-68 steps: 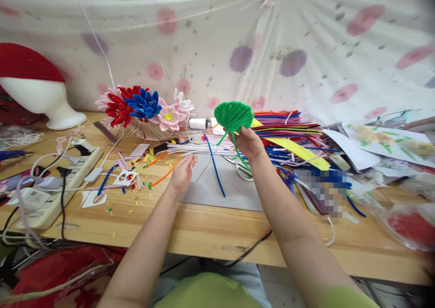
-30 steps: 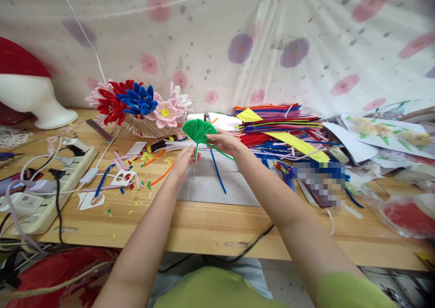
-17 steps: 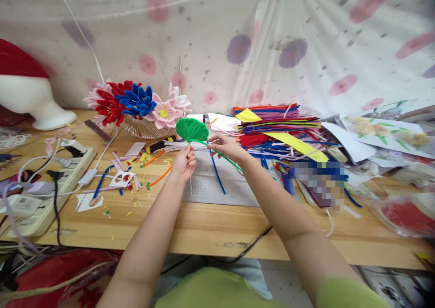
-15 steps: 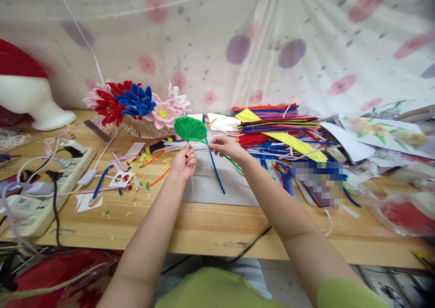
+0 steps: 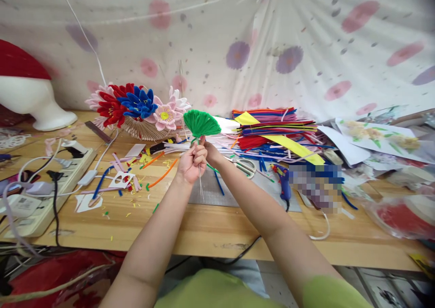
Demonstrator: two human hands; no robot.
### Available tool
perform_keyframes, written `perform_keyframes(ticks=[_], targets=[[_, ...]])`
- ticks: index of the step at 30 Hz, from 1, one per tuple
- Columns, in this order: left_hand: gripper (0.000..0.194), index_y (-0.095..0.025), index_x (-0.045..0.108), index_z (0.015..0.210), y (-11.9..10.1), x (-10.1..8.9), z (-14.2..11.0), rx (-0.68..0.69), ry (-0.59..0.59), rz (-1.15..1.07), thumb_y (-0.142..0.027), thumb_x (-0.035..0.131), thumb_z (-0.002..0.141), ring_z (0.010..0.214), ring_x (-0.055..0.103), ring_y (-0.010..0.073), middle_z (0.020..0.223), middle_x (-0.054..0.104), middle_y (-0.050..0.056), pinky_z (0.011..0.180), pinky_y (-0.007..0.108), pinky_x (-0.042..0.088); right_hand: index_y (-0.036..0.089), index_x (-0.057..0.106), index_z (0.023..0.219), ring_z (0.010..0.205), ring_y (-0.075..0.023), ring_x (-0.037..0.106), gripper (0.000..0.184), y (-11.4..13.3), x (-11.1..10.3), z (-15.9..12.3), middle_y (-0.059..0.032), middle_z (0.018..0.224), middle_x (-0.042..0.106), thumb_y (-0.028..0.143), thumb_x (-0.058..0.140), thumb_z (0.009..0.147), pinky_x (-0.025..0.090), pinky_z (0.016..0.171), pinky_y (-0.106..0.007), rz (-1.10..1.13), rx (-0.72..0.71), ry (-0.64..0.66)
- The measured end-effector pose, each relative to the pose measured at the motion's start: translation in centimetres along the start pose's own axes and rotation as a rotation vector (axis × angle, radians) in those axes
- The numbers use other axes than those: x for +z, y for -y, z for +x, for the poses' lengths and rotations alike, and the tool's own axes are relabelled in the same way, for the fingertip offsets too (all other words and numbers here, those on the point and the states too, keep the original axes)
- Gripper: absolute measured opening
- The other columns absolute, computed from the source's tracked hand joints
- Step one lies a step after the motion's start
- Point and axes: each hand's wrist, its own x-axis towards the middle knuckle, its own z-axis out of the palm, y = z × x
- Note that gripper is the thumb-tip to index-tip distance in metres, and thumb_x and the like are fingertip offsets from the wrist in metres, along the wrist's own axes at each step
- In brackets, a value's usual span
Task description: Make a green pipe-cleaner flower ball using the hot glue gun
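Note:
A fan-shaped green leaf of fuzzy pipe cleaner (image 5: 202, 124) stands upright above my hands. My left hand (image 5: 193, 163) is closed around its stem just below the leaf, and thin bare wires (image 5: 200, 185) hang out beneath the fist. My right hand (image 5: 212, 154) is right behind and beside it at the stem, closed on the green pipe cleaner (image 5: 212, 168), a short length of which shows below that hand. Its fingertips are mostly hidden by my left hand. A blue pipe cleaner (image 5: 219, 184) lies on the grey cutting mat (image 5: 234, 194) beneath.
Scissors (image 5: 245, 166) and a blue glue gun (image 5: 282, 181) lie to the right. Bundles of coloured pipe cleaners (image 5: 278, 127) are piled behind. Pipe-cleaner flowers (image 5: 139, 101), a white mannequin head (image 5: 30, 99), a power strip (image 5: 64, 194) and scraps occupy the left.
First my right hand held the leaf; my left hand has since taken its stem. My right hand, drawing the green pipe cleaner out rightward, has now come in behind my left hand.

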Motion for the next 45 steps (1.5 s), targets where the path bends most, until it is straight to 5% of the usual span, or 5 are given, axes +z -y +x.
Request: perform_keyframes(ticks=[5,12,18,22,45], targets=[[0.015,-0.017,0.042,0.073,0.0,-0.3,0.8,0.039,-0.085,0.210,-0.015,0.044,0.088,0.039,0.015,0.0018,0.053,0.023,-0.007,0.032,0.011,0.008,0.019,0.055,0.069,0.062,-0.0106,0.051,0.007,0.1,-0.1,0.0,0.0029,0.062,0.056,0.023,0.059,0.064,0.040,0.059,-0.023,-0.176,0.055,0.009],[0.008,-0.020,0.040,0.085,0.8,-1.5,1.6,0.209,-0.240,0.461,-0.017,0.047,0.085,0.035,0.022,0.0009,0.048,0.032,-0.010,0.036,0.011,0.010,0.018,0.062,0.065,0.063,-0.0150,0.053,0.017,4.0,-5.6,-4.0,-0.0016,0.065,0.060,0.032,0.070,0.061,0.040,0.067,-0.030,-0.765,-0.006,0.072],[0.005,-0.020,0.041,0.087,1.6,-1.8,1.6,0.260,-0.260,0.572,-0.017,0.044,0.085,0.035,0.024,0.0013,0.047,0.034,-0.010,0.038,0.013,0.010,0.020,0.060,0.095,0.094,-0.0237,0.052,0.034,6.9,-5.9,-5.6,-0.0086,0.098,0.059,0.046,0.061,0.074,0.041,0.083,-0.039,-0.904,-0.563,-0.277],[0.006,-0.021,0.041,0.087,2.0,-2.0,1.3,0.252,-0.232,0.627,-0.020,0.046,0.084,0.035,0.024,0.0016,0.047,0.035,-0.010,0.039,0.014,0.011,0.024,0.051,0.115,0.119,-0.0295,0.037,0.052,5.9,-5.2,-4.0,-0.0119,0.123,0.045,0.049,0.063,0.072,0.029,0.100,-0.046,-1.119,-0.762,-0.269],[0.010,-0.022,0.052,0.086,2.6,-4.4,2.6,0.544,-0.264,1.211,-0.018,0.054,0.076,0.050,0.042,0.0122,0.052,0.044,-0.005,0.054,0.023,0.027,0.018,0.043,0.118,0.115,-0.0290,0.041,0.069,4.7,-4.9,-1.6,-0.0132,0.119,0.046,0.044,0.072,0.061,0.032,0.097,-0.044,-0.961,-0.627,-0.254]])
